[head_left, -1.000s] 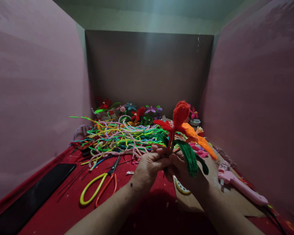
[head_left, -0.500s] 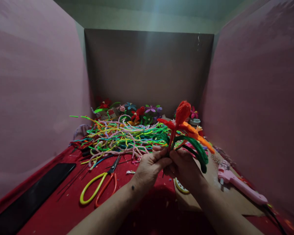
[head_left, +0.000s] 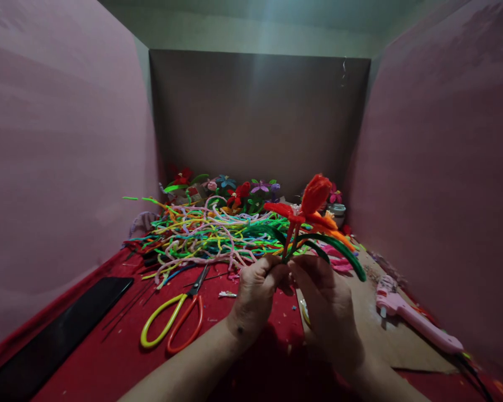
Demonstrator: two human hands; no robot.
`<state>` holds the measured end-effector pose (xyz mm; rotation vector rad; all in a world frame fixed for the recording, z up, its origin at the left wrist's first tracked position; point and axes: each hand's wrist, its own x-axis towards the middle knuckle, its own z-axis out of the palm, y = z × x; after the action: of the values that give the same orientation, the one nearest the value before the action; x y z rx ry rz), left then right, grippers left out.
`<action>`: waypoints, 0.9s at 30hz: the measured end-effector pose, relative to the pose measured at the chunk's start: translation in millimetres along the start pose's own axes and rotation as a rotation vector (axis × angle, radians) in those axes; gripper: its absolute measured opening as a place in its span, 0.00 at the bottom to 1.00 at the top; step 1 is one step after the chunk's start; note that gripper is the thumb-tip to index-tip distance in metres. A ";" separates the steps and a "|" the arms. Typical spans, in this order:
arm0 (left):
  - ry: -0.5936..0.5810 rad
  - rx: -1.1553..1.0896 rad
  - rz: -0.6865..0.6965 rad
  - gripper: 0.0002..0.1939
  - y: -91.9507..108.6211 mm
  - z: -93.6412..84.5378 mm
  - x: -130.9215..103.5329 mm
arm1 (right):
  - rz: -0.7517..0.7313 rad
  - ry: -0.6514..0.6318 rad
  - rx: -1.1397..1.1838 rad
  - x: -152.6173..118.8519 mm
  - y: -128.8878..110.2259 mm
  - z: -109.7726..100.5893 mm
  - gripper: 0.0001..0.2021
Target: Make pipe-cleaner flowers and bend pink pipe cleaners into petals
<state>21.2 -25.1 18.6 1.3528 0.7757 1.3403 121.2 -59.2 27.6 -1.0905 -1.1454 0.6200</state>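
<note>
A red fuzzy flower (head_left: 316,194) with a bud and spread petals stands upright above both hands, its red stems running down to the fingertips. Long dark green leaves (head_left: 339,245) arch out on either side of the stems. My left hand (head_left: 257,290) is closed, pinching the stem base between thumb and fingers. Against it, my right hand (head_left: 329,304) has its fingers pressed together at the same spot, at the base of the stems and leaves. The lowest stem ends are hidden by the fingers.
Scissors (head_left: 193,296) with yellow and red handles lie left of my hands. Behind is a pile of coloured pipe cleaners (head_left: 209,234). A pink glue gun (head_left: 417,318) rests on cardboard (head_left: 394,346) at right; a black flat object (head_left: 62,335) lies at left.
The flower's bud has tilted right, and the green leaves are spread wider to both sides. My right hand has turned, its back more upright. The view has shifted slightly.
</note>
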 end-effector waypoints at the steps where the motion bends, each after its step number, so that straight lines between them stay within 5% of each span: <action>1: -0.008 0.014 0.024 0.07 -1.9 -1.1 -0.4 | -0.036 0.037 -0.050 -1.4 -2.4 -0.7 0.10; 6: -0.069 0.075 0.141 0.08 -7.7 -4.2 -3.1 | -0.055 -0.017 -0.233 2.1 -14.5 -1.2 0.10; 18: -0.046 0.061 -0.023 0.09 1.2 3.3 -7.7 | -0.126 -0.060 -0.188 8.1 -14.7 1.8 0.12; 27: -0.082 0.060 -0.046 0.11 0.7 -1.0 -4.9 | 0.034 -0.187 0.200 18.9 -26.9 4.7 0.06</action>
<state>19.2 -29.7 17.7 1.4197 0.7924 1.2270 119.7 -51.8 60.0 -0.8965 -1.1979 0.8585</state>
